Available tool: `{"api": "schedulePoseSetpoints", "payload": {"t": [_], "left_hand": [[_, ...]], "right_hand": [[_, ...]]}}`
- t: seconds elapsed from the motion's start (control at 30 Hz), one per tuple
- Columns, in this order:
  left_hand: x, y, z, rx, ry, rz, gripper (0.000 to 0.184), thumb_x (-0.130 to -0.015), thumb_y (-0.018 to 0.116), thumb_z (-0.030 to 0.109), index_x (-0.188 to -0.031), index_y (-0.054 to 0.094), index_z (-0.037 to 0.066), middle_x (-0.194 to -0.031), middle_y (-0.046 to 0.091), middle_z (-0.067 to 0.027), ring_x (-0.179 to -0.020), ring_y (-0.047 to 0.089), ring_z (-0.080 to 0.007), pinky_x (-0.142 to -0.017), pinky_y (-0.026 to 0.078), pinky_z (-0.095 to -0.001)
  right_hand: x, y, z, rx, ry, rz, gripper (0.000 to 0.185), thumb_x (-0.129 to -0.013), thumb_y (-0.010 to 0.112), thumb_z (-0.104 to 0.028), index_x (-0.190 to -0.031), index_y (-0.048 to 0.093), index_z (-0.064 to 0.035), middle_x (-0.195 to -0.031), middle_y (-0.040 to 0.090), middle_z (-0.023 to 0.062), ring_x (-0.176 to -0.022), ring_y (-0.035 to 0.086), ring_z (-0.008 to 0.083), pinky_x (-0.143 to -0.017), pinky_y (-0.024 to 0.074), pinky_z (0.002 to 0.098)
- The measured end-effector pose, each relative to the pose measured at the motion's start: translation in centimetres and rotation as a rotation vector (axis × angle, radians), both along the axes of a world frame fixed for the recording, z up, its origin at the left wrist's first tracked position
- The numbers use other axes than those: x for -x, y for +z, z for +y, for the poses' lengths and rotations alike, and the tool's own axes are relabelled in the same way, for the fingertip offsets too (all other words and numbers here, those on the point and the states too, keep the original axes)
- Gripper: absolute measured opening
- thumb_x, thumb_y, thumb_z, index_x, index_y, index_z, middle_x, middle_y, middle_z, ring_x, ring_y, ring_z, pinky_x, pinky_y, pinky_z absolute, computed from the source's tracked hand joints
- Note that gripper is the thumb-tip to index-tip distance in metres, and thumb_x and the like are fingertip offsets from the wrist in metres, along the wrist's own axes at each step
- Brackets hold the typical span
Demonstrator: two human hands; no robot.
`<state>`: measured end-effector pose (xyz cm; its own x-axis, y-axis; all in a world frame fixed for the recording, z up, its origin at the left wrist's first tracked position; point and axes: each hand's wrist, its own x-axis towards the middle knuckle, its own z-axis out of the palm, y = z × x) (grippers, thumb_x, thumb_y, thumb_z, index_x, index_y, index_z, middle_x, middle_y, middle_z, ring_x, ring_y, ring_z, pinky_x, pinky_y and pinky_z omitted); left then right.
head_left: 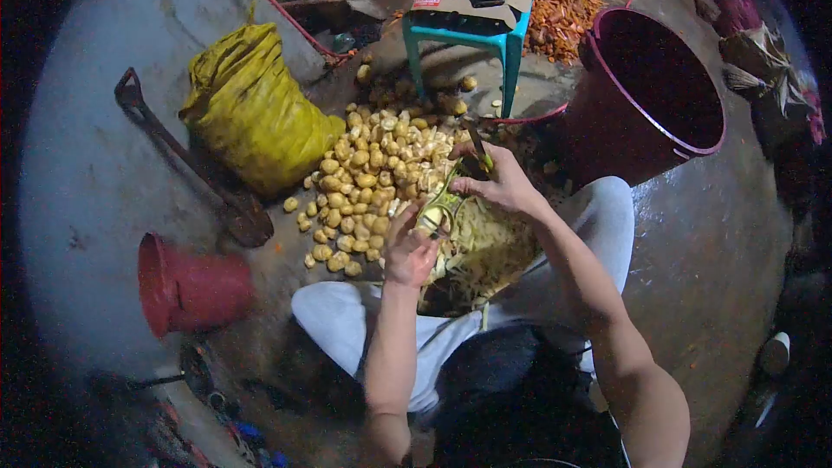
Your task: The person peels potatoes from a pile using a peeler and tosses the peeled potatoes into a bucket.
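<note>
- Two bare hands are meeting: we are seeing the left hand (410, 247) nearer to us and the right hand (498, 180) slightly beyond it, to its right.
- With the left fingers we are holding a pale green piece (431, 217) in a narrow grip, its far end pointing toward the right hand.
- With the right fingers, curled closely, we are gripping a narrow tool (477, 143), its dark end rising away from us; we cannot tell its exact kind.
- Between both sets of fingers we are noting a thin greenish strip (451, 178).
- Below and right of the fingers, between our grey-clad legs (607, 217), pale shreds (490, 243) are lying heaped.
- Beyond the left fingers, yellowish round pieces (368, 178) are spreading in a pile; farther left, a yellow sack (256, 108) and a shovel (184, 152) are resting.
- Well left of the left fingers, a red bucket (208, 290) is lying tipped.
- Right of the right fingers, a large tub (598, 134) is leaning; far beyond them, a turquoise seat (514, 61) is standing before orange pieces (568, 13).
</note>
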<state>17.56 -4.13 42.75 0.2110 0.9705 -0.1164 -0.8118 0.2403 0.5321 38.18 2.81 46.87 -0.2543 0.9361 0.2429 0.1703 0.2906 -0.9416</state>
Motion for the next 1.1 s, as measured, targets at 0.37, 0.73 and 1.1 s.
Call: {"api": "schedulePoseSetpoints", "payload": {"t": [0.37, 0.73, 1.1], "left_hand": [[-0.5, 1.2, 0.2, -0.147, -0.121, 0.345, 0.057, -0.063, 0.081, 0.003, -0.113, 0.055, -0.004, -0.103, 0.061, -0.0078, -0.095, 0.059, -0.0156, -0.088, 0.046, -0.0289], [-0.4, 0.8, 0.1, -0.170, -0.098, 0.164, 0.059, -0.063, 0.082, 0.003, -0.115, 0.056, -0.002, -0.104, 0.061, -0.0046, -0.096, 0.058, -0.0141, -0.090, 0.045, -0.0273], [-1.0, 0.8, -0.6, -0.187, -0.006, 0.287, 0.066, -0.062, 0.085, 0.010, -0.119, 0.053, 0.001, -0.110, 0.060, -0.0046, -0.104, 0.057, -0.0164, -0.095, 0.044, -0.0290]], "right_hand": [[0.0, -0.6, 1.1, -0.219, -0.111, -0.389, 0.036, -0.069, 0.073, -0.013, -0.102, 0.063, 0.0006, -0.087, 0.063, 0.0238, -0.084, 0.063, 0.0394, -0.073, 0.0496, 0.0367], [0.5, -2.6, 2.9, 0.166, -0.304, -0.103, 0.029, -0.075, 0.066, -0.010, -0.101, 0.065, 0.0023, -0.071, 0.064, 0.0063, -0.066, 0.053, 0.0091, -0.065, 0.0462, 0.0266], [0.9, -3.2, 2.3, -0.054, -0.272, -0.216, 0.015, -0.085, 0.060, -0.013, -0.082, 0.063, 0.0015, -0.065, 0.055, -0.0009, -0.061, 0.048, 0.0077, -0.059, 0.0407, 0.0239]]}}
